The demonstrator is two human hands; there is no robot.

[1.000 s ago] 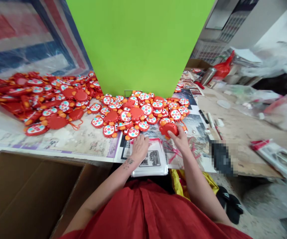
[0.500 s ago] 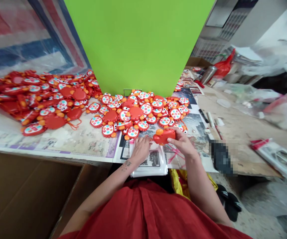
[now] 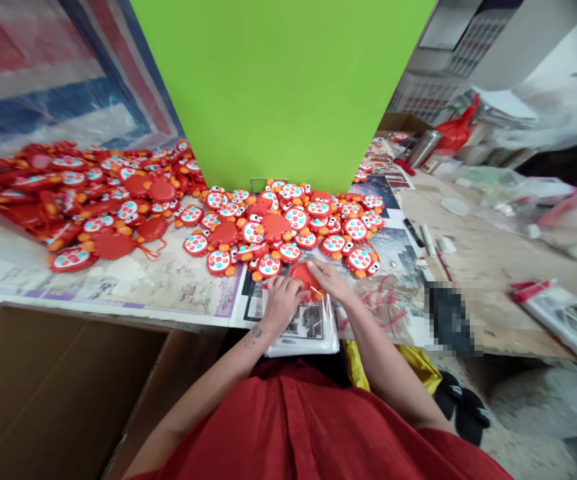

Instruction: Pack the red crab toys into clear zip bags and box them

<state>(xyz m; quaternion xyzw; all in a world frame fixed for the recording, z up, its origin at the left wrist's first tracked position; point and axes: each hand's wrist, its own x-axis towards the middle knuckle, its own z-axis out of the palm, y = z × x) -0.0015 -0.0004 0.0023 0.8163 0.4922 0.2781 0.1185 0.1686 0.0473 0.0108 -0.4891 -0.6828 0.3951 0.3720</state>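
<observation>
Your right hand [image 3: 329, 280] is pinching a red crab-shaped toy [image 3: 299, 273] between thumb and fingers, just in from the worktop's front edge. The toy is sitting over the far end of a stack of clear plastic bags [image 3: 303, 347]; whether part of it is lying inside the top bag, you cannot tell. Your left hand [image 3: 283, 301] is resting on that stack with fingers curled, and what its fingertips are gripping is staying hidden. A printed sheet is showing through the film.

Beyond your hands, a heap of matching toys [image 3: 274, 228] is lying against the green pillar [image 3: 283, 93]. A larger pile [image 3: 113, 244] is spreading toward the worktop's left end, cut off by the frame. Below the front edge at left, an open cardboard box [image 3: 58, 380] is running out of frame. Near the right front corner, a clear packet [image 3: 561, 320] is holding something hard to make out.
</observation>
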